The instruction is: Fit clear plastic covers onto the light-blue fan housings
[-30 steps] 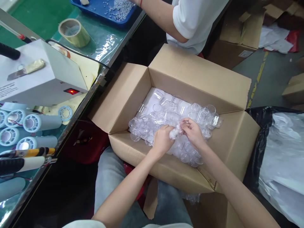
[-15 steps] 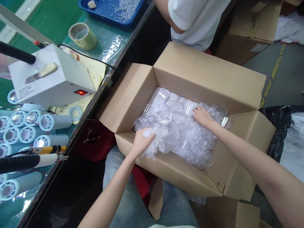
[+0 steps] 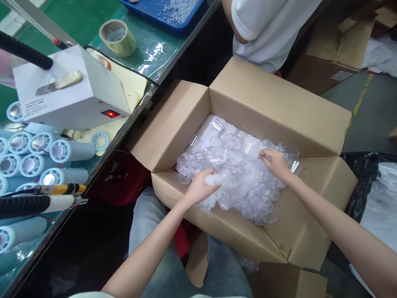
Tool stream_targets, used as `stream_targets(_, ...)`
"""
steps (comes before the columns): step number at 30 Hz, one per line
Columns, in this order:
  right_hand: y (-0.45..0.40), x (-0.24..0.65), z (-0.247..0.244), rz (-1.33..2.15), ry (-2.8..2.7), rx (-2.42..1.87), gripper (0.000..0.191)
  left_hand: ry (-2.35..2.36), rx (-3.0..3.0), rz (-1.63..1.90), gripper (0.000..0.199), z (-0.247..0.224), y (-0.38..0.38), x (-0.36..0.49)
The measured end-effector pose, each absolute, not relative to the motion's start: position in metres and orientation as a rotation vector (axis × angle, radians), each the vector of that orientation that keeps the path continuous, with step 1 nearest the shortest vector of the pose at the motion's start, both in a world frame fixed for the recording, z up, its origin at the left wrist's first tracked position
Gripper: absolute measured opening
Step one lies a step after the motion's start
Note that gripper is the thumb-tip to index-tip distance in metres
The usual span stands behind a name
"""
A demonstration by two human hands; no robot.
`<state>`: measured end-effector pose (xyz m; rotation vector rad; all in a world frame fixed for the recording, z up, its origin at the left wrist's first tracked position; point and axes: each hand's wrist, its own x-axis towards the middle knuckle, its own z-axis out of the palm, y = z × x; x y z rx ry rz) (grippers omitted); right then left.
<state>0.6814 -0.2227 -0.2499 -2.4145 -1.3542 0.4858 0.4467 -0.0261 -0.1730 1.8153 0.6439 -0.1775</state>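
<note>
Handling looks unfinished: left hand [image 3: 200, 188] clamped on crumpled translucent plastic film [image 3: 225, 198], grip of right hand [image 3: 276, 162] unclear, clear cup-shaped plastic pieces [image 3: 259, 203] loose in brown cardboard box [image 3: 279, 99].

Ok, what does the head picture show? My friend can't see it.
A person's left hand holds crumpled plastic over an open box of clear pieces; the right hand is over them. Blue tubes lie on a table to the left.
</note>
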Motion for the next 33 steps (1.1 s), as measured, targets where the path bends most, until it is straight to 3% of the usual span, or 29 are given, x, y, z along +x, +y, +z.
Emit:
stream_targets(3, -0.217, 0.645, -0.220, 0.531, -1.260, -2.247, 0.019, 0.569, 1.798, -0.157, 0.048, -0.167, -0.036, 0.461)
stream_targets(4, -0.213, 0.633, -0.212, 0.585, -1.273, -2.175, 0.018, 0.548, 1.797, -0.161, 0.048, -0.166, -0.040, 0.466)
stream_targets(7, -0.198, 0.617, -0.201, 0.698, -1.295, -2.058, 0.013, 0.554, 1.824, -0.178, 0.016, -0.165, -0.048, 0.480)
stream_targets(13, -0.173, 0.692, -0.245, 0.510, -1.120, -2.365, 0.018, 0.712, 1.819, -0.143, 0.018, -0.168, -0.034, 0.472)
stream_targets(17, -0.167, 0.723, -0.276, 0.503, -1.132, -2.493, 0.020, 0.752, 1.787, -0.116, 0.009, -0.165, -0.022, 0.454)
stream_targets(23, -0.177, 0.723, -0.273, 0.517, -1.194, -2.520, 0.023, 0.798, 1.762, -0.116, 0.011, -0.162, -0.009, 0.437)
stream_targets(25, -0.184, 0.716, -0.256, 0.520, -1.221, -2.487, 0.024, 0.779, 1.774, -0.106, 0.020, -0.162, -0.012, 0.439)
stream_targets(29, -0.188, 0.673, -0.206, 0.624, -1.281, -2.324, 0.015, 0.631, 1.804, -0.130, 0.063, -0.159, -0.038, 0.462)
stream_targets(30, -0.188, 0.659, -0.194, 0.671, -1.295, -2.268, 0.013, 0.592, 1.834, -0.141, 0.059, -0.158, -0.046, 0.470)
stream_targets(33, -0.194, 0.616, -0.170, 0.723, -1.253, -2.225, 0.018, 0.585, 1.940, -0.128, 0.015, -0.158, -0.057, 0.488)
